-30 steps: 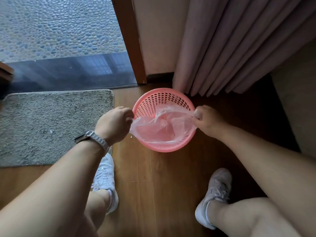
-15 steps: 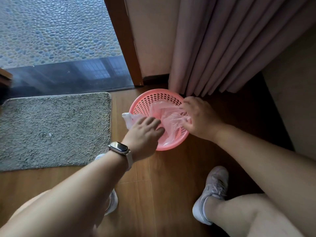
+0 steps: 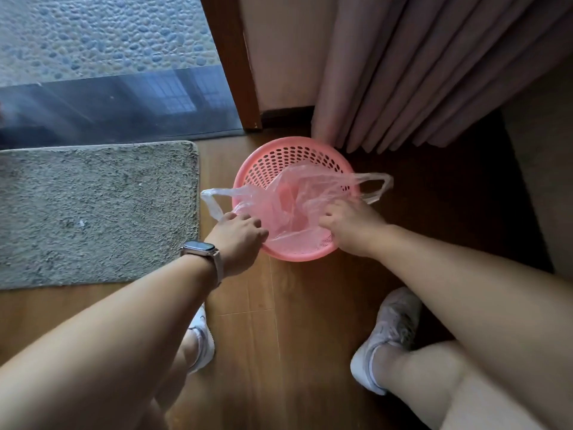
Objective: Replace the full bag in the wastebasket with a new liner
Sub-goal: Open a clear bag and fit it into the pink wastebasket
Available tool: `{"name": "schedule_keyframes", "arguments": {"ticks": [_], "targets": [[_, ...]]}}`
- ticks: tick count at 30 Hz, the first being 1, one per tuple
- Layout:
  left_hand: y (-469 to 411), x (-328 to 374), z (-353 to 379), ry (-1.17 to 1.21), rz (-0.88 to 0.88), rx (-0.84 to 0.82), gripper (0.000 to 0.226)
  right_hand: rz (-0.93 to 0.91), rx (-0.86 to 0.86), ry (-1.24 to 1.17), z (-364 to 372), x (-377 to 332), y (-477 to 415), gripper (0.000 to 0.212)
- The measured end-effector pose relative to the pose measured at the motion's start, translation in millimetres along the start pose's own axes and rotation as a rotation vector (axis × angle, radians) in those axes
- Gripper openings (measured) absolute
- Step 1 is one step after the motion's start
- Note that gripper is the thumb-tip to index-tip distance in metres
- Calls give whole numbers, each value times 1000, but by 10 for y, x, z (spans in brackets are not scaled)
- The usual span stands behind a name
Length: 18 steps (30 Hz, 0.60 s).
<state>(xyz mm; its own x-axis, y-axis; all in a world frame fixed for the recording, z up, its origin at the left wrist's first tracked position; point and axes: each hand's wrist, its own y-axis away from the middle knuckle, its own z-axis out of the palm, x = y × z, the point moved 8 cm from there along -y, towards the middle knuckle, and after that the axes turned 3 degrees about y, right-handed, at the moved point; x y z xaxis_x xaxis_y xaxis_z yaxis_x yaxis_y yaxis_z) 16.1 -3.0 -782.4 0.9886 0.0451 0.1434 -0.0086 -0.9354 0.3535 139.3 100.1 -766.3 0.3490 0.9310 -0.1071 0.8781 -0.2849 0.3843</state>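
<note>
A pink perforated wastebasket (image 3: pixel 279 153) stands on the wooden floor by the curtain. A thin clear plastic liner (image 3: pixel 291 197) lies inside it, its two handle loops hanging over the left and right rim. My left hand (image 3: pixel 240 235), with a watch on the wrist, presses the liner's edge at the near-left rim. My right hand (image 3: pixel 350 226) holds the liner's edge at the near-right rim. The basket's bottom is hidden under the plastic.
A grey shaggy mat (image 3: pixel 93 209) lies to the left of the basket. A pinkish curtain (image 3: pixel 418 72) hangs just behind it, beside a brown door frame (image 3: pixel 235 63) and glass door. My two feet in white shoes (image 3: pixel 387 336) stand close in front.
The liner has gone from being stretched above the basket to lying inside it with its handles spread over the rim. Both hands moved down to the near rim.
</note>
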Motion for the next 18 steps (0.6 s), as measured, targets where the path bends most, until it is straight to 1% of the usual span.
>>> {"name": "schedule_keyframes", "arguments": {"ticks": [4,6,9,11,13,15,18], "targets": [[0,-5,-72,71,7,57,11,18,85,-27,-95,85,-10,16],[31,-72,-165,107,23,132,9,34,92,-85,-121,152,11,13],[130,-34,-279,101,120,202,7,48,117,-91,-170,247,85,11],[222,92,-253,97,215,177,7,57,104,-110,-158,286,161,12],[298,190,-157,80,269,120,6,55,26,-144,-64,266,250,16],[335,231,-45,46,285,60,13,50,-52,-145,57,240,334,18],[327,250,52,3,290,26,27,74,-132,-119,236,283,407,27]]}}
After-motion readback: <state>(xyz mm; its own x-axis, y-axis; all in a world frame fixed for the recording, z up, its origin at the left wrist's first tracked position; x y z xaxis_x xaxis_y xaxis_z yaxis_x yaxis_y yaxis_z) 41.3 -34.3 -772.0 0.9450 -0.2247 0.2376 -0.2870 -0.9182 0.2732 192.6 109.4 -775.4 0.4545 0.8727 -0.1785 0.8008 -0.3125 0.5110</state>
